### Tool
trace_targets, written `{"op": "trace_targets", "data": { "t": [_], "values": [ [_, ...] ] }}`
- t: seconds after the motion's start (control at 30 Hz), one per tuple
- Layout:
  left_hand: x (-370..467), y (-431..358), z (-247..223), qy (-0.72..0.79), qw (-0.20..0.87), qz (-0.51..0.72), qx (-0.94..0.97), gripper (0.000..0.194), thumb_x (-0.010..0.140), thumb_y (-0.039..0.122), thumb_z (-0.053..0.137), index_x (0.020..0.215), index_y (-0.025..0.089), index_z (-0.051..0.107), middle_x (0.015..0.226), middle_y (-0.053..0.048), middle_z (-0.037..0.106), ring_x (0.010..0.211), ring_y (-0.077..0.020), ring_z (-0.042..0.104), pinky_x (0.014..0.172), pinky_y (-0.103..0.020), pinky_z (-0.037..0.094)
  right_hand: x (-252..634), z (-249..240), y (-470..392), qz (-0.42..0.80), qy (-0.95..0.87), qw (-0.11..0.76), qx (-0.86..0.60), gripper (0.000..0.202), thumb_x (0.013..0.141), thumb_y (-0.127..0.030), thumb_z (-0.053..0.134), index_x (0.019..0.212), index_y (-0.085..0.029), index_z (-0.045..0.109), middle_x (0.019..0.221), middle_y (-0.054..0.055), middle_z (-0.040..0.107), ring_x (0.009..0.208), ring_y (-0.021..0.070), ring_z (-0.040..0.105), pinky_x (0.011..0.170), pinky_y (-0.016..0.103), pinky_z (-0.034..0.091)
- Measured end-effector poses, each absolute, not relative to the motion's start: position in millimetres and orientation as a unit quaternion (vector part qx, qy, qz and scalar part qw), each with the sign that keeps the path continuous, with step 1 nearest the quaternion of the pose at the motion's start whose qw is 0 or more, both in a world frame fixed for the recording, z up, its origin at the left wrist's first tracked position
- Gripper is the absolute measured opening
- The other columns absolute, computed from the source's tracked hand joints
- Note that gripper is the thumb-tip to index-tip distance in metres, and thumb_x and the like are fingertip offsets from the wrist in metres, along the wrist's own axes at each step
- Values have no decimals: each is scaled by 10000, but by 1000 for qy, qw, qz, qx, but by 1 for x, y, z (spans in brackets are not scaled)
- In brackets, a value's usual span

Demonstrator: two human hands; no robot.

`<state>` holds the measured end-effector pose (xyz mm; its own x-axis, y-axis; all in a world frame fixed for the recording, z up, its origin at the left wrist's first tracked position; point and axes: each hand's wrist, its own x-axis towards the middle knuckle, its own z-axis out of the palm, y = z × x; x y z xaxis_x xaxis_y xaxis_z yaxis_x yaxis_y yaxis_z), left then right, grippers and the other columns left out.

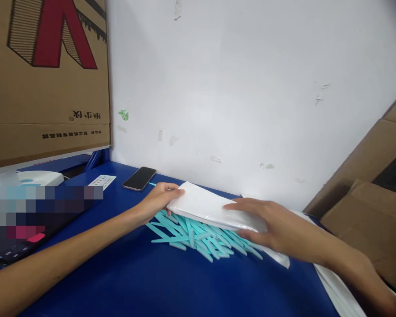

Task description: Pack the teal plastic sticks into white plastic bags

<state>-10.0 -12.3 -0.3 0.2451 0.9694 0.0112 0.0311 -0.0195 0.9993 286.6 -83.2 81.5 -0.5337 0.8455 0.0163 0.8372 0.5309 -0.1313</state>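
A flat white packet (206, 203) in clear plastic is held between both hands above a pile of turquoise sticks (198, 237). My left hand (161, 198) pinches the packet's left end, thumb on top. My right hand (264, 220) grips its right end, with fingers over the top and the thumb at the near edge. Loose plastic wrap (279, 257) hangs out below my right hand. The sticks lie crosswise on the blue table (171, 286), partly hidden under the packet.
A black phone (139, 178) and a printed card (102, 181) lie at the back left. A big cardboard box (49, 88) stands upper left, more cardboard (366, 220) at right. White sheets (336, 286) lie along the table's right edge. Behind is a white wall.
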Motion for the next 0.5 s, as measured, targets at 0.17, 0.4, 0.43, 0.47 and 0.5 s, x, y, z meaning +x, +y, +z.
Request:
{"op": "trace_targets", "data": {
  "t": [0.17,0.4,0.43,0.47,0.5],
  "values": [
    [-6,-12,-4,487,509,387,595,380,781,425,684,998,122,609,628,-25,668,473,-158,624,393,-223,467,281,109,-69,57,-880,-14,-471,509,841,-544,597,1333,-417,576,1364,-3,598,1206,318,565,986,440,468],
    [-6,-11,-11,507,534,321,596,462,740,447,692,1040,104,615,577,-37,685,510,-179,660,412,-211,485,265,145,-49,105,-863,-99,-484,518,758,-588,673,1245,-409,658,1236,20,675,1041,304,642,846,389,500],
    [-6,-11,-12,506,538,316,595,469,731,445,701,1038,102,616,577,-38,687,511,-179,660,413,-210,486,263,147,-46,104,-863,-104,-484,522,744,-590,686,1233,-410,666,1231,19,677,1035,304,643,844,387,497],
    [-6,-10,-14,504,541,314,596,472,723,443,710,1034,101,616,585,-42,692,515,-181,663,414,-210,485,262,149,-43,102,-863,-107,-483,523,731,-591,696,1222,-411,673,1227,18,678,1032,305,643,843,384,494],
    [-5,-10,-16,503,543,311,596,473,717,441,717,1029,101,615,595,-47,699,523,-186,669,413,-209,482,260,149,-40,99,-864,-108,-482,522,723,-590,701,1213,-413,678,1225,15,679,1031,305,642,840,380,492]
  ]
}}
